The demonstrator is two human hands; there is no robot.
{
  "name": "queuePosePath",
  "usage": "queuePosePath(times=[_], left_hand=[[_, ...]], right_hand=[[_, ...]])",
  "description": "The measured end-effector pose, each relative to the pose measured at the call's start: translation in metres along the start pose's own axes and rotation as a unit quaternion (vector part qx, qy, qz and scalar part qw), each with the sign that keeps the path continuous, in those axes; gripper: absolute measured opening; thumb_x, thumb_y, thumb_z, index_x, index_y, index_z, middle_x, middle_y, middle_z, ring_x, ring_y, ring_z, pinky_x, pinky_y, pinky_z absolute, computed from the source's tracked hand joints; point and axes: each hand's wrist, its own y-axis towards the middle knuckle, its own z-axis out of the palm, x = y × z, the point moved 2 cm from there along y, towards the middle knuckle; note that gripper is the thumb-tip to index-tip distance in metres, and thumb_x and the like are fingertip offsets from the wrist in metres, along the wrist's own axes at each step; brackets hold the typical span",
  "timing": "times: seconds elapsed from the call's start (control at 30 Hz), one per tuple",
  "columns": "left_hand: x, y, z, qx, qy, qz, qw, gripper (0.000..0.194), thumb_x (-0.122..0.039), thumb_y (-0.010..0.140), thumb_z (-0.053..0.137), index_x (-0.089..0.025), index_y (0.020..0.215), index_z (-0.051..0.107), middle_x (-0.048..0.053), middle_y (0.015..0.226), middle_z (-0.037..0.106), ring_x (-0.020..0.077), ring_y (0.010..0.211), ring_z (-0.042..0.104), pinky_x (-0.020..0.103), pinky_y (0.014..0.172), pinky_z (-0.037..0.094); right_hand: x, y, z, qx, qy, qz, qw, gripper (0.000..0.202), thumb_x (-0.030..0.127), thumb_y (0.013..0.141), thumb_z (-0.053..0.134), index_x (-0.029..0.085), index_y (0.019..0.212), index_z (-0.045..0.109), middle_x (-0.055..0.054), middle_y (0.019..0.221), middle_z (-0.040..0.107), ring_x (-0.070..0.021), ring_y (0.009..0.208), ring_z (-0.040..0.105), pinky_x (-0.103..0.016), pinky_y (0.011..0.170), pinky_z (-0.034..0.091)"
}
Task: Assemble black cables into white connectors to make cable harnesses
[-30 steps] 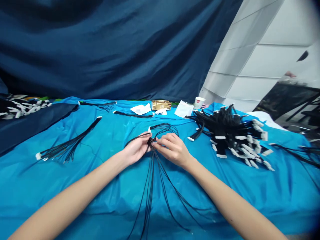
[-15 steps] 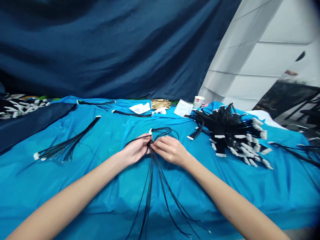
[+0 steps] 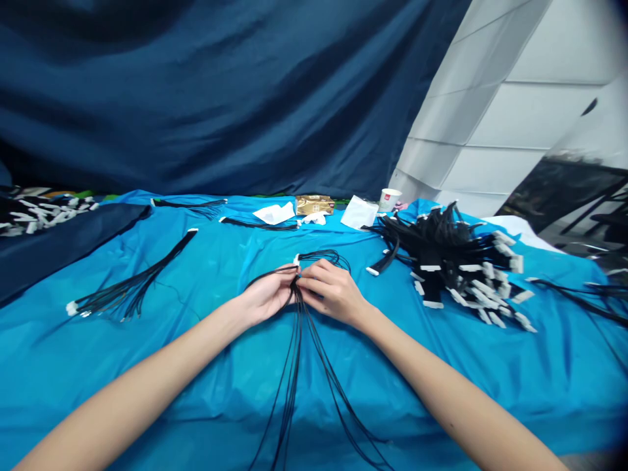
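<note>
Both hands meet at the middle of a black wire harness, whose thin strands hang toward me over the blue cover. My left hand is closed around the bundle close to its white connector. Opposite it, my right hand pinches black wires at the same spot, fingertips nearly touching the left ones. Some wires loop behind the right hand, and one bends over the left. Exactly which strands each fingertip grips is hidden.
A blue plastic cover lies under everything. On the right sits a big pile of black cables with white connectors. A loose harness lies left. Behind are a gold tissue pack, white papers and a paper cup.
My right hand's fingers have shifted slightly at the bundle. The hanging strands on the right have drawn closer together and swung a little left. My left hand stays nearly still.
</note>
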Motion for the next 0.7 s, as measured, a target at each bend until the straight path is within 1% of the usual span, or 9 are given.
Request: queuePosePath(times=[0.07,0.2,0.3,0.4,0.5,0.6,0.7], left_hand=[[-0.0004,-0.0005,0.0004,0.006,-0.004,-0.003,1.000,0.021,0.002,0.080,0.036,-0.011,0.081,0.053,0.004,0.064,0.058,0.0105,0.053,0.057,0.021,0.049,0.047],[-0.0012,-0.0018,0.0013,0.020,-0.013,-0.003,1.000,0.022,0.003,0.079,0.037,-0.010,0.077,0.054,0.004,0.064,0.058,0.0105,0.053,0.057,0.022,0.050,0.048],[-0.0017,-0.0027,0.0019,0.024,-0.019,-0.003,1.000,0.022,0.003,0.079,0.037,-0.010,0.076,0.054,0.004,0.065,0.059,0.0107,0.054,0.057,0.026,0.056,0.051],[-0.0020,-0.0037,0.0021,0.029,-0.010,-0.007,0.999,0.020,0.001,0.079,0.038,-0.009,0.078,0.056,0.006,0.068,0.061,0.0135,0.060,0.060,0.037,0.069,0.053],[-0.0016,-0.0042,0.0011,0.033,0.011,-0.022,0.999,0.019,-0.002,0.081,0.038,-0.008,0.083,0.056,0.008,0.070,0.062,0.0176,0.066,0.063,0.043,0.073,0.052],[-0.0012,-0.0034,-0.0006,0.028,0.021,-0.026,0.999,0.019,-0.003,0.081,0.038,-0.008,0.087,0.055,0.009,0.072,0.063,0.0185,0.069,0.065,0.040,0.074,0.052],[-0.0011,-0.0017,-0.0016,0.022,0.020,-0.024,0.999,0.018,-0.004,0.083,0.037,-0.009,0.088,0.054,0.010,0.074,0.064,0.0187,0.072,0.066,0.036,0.074,0.053]], right_hand=[[-0.0017,-0.0008,0.0010,-0.009,0.051,0.043,0.998,0.010,0.015,0.080,0.052,0.016,0.086,0.060,-0.004,0.087,0.064,-0.0145,0.080,0.050,-0.027,0.071,0.046],[-0.0021,0.0002,0.0023,-0.030,0.115,0.090,0.989,0.011,0.014,0.078,0.053,0.018,0.085,0.060,-0.004,0.087,0.064,-0.0145,0.082,0.052,-0.029,0.074,0.046],[-0.0014,0.0034,0.0001,-0.062,0.170,0.146,0.973,0.010,0.015,0.078,0.053,0.018,0.083,0.061,-0.004,0.085,0.065,-0.0142,0.081,0.055,-0.029,0.074,0.046],[-0.0019,0.0055,-0.0038,-0.087,0.232,0.224,0.943,0.009,0.016,0.079,0.053,0.018,0.081,0.062,-0.004,0.082,0.065,-0.0142,0.080,0.059,-0.029,0.076,0.047],[-0.0042,0.0044,-0.0053,-0.094,0.291,0.297,0.905,0.009,0.019,0.078,0.056,0.017,0.079,0.064,-0.005,0.084,0.066,-0.0152,0.081,0.061,-0.028,0.074,0.049],[-0.0068,0.0027,-0.0037,-0.098,0.350,0.345,0.865,0.009,0.022,0.076,0.058,0.018,0.080,0.065,-0.006,0.085,0.066,-0.0162,0.080,0.062,-0.027,0.069,0.051],[-0.0078,0.0034,-0.0029,-0.127,0.403,0.374,0.826,0.009,0.024,0.074,0.061,0.018,0.079,0.066,-0.005,0.084,0.066,-0.0163,0.080,0.062,-0.027,0.069,0.051]])
